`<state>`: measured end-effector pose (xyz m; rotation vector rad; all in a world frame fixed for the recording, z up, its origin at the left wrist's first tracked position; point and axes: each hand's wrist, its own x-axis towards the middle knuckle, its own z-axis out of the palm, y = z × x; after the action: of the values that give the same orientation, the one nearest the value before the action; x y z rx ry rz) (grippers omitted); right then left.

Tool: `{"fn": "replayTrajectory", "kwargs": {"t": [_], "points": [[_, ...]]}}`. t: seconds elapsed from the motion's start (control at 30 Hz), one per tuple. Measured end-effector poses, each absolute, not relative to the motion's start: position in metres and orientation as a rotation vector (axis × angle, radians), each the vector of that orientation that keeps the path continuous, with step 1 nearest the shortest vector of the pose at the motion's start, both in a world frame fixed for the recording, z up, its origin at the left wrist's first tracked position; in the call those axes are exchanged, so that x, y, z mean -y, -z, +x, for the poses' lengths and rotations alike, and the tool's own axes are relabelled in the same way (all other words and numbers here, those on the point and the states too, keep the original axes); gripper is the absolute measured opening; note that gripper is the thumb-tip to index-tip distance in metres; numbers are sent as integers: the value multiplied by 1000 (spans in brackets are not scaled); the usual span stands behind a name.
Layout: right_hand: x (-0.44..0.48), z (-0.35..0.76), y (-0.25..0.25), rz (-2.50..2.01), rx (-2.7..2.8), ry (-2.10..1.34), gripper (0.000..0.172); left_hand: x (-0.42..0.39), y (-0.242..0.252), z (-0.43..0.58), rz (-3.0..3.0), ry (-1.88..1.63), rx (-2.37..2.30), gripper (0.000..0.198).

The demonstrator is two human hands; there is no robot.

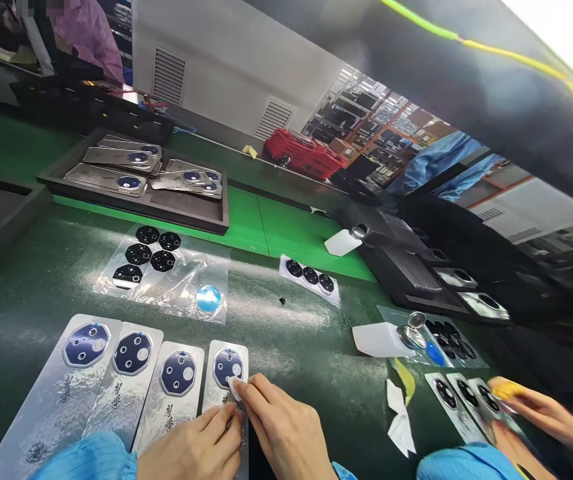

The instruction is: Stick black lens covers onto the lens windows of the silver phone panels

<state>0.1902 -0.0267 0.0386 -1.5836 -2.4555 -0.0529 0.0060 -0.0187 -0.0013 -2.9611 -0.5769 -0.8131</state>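
Several silver phone back covers lie side by side at the near edge, each with a dark round camera ring. My left hand rests on the rightmost back cover, fingers curled and pressing its lower part. My right hand pinches a small white tab just below that cover's camera ring. Both sleeves are blue.
Clear film sheets with black round lens pieces lie beyond the covers. A dark tray with more covers sits at the back left. A white strip of lenses lies mid-table. Another person's hand works on covers at the right, near a white bottle.
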Motion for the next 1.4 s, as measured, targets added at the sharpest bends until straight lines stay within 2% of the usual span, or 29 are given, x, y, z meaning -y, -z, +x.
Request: {"fn": "replayTrajectory", "kwargs": {"t": [1.17, 1.4], "points": [[32, 184, -37, -1651, 2423, 88, 46, 18, -4, 6, -2992, 753, 575, 22], [27, 188, -44, -1683, 2319, -93, 41, 18, -4, 6, -2977, 821, 603, 22]]}}
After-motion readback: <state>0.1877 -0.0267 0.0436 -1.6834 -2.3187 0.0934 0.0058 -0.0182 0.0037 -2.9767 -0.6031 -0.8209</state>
